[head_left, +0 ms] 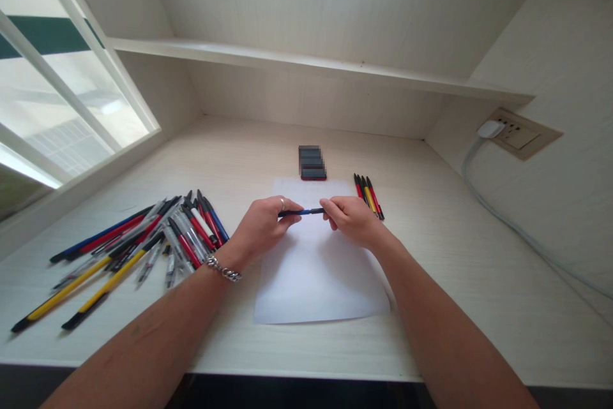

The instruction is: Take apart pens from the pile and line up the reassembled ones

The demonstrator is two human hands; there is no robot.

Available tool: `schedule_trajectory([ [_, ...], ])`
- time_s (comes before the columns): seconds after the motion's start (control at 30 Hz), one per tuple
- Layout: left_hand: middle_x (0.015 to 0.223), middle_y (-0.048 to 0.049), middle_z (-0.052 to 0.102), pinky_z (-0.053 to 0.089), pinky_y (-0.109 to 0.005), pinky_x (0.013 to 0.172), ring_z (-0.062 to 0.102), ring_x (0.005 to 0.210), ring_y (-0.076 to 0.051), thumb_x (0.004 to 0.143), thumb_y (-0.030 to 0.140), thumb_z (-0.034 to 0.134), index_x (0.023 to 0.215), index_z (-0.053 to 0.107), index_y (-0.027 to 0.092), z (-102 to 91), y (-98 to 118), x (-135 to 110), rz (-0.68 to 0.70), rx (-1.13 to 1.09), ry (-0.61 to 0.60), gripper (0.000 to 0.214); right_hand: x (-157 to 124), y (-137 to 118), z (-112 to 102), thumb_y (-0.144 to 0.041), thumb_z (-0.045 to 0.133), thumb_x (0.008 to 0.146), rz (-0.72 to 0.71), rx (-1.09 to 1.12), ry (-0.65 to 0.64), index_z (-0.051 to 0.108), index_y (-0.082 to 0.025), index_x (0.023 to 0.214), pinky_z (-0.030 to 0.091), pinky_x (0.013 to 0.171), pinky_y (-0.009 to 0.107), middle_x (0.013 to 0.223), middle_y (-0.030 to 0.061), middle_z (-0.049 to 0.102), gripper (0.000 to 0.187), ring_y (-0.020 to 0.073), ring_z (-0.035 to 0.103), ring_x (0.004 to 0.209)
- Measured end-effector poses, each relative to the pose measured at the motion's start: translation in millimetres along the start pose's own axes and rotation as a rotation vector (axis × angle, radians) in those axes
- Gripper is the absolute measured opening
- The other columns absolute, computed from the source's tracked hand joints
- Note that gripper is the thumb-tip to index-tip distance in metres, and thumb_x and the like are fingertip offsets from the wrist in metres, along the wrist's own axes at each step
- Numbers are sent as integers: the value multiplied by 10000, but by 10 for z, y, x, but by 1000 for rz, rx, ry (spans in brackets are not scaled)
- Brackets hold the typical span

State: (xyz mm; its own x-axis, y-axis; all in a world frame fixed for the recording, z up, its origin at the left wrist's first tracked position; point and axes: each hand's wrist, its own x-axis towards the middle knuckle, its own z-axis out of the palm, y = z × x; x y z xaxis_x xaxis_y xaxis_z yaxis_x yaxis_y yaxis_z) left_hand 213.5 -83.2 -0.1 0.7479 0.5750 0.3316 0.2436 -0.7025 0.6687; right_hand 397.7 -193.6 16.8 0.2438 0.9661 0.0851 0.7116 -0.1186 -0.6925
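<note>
Item: one blue-and-black pen (314, 210), centre frame, over white paper (318, 281). My left hand (262, 224) pinches its left end closed; my right hand (352, 219) pinches the right, presumably to steady it level.

On the desk (460, 256), a sheet of paper (316, 281) lies below the left hand (265, 221), pen (306, 212) and right hand (352, 219), between heaped pens (152, 230) at left and a few pens (370, 197) at right, with a phone (312, 163) by its far edge.
</note>
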Motion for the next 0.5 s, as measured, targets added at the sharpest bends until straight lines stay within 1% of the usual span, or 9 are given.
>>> schedule_trajectory([
  [0.1,875,7,728,481,-260,760,652,805,-158,758,213,676,886,727,229,-7,-1,10,-35,-29,7,138,16,3,53,-471,350,943,17,-13,-11,559,-184,558,336,574,246,549,0,589,523,122,525,563],
  [0.2,880,10,734,479,-260,751,653,808,-159,766,236,669,902,737,239,-15,-16,19,-85,-36,-34,152,21,20,83,-481,351,944,27,-10,1,584,-188,596,343,572,249,566,2,603,511,127,535,571],
  [0.27,903,9,737,475,-262,747,653,822,-161,802,272,636,951,739,249,-18,-24,21,-100,-25,-72,183,15,35,79,-474,418,925,3,5,38,639,-195,712,365,589,248,659,7,652,415,134,564,624],
  [0.33,916,8,740,470,-263,735,652,823,-163,840,311,593,988,736,252,-20,-25,20,-98,-6,-99,215,6,53,66,-441,550,867,-42,36,84,668,-212,877,401,633,248,798,11,693,257,140,595,698],
  [0.37,911,7,741,467,-263,724,651,813,-163,854,328,573,998,734,250,-21,-24,19,-96,5,-109,229,1,64,59,-403,610,832,-68,53,103,666,-221,935,417,661,250,848,12,700,216,141,605,725],
  [0.43,900,7,743,462,-263,706,650,796,-163,870,348,549,1001,733,245,-22,-21,19,-94,25,-122,248,-4,88,50,-310,664,790,-113,69,124,667,-231,954,436,704,258,876,9,701,182,141,613,744],
  [0.5,896,6,743,458,-263,701,650,794,-164,869,350,551,993,734,242,-22,-20,17,-93,38,-118,246,-5,105,46,-247,650,790,-133,56,123,677,-229,894,438,712,265,846,6,697,109,143,613,742],
])
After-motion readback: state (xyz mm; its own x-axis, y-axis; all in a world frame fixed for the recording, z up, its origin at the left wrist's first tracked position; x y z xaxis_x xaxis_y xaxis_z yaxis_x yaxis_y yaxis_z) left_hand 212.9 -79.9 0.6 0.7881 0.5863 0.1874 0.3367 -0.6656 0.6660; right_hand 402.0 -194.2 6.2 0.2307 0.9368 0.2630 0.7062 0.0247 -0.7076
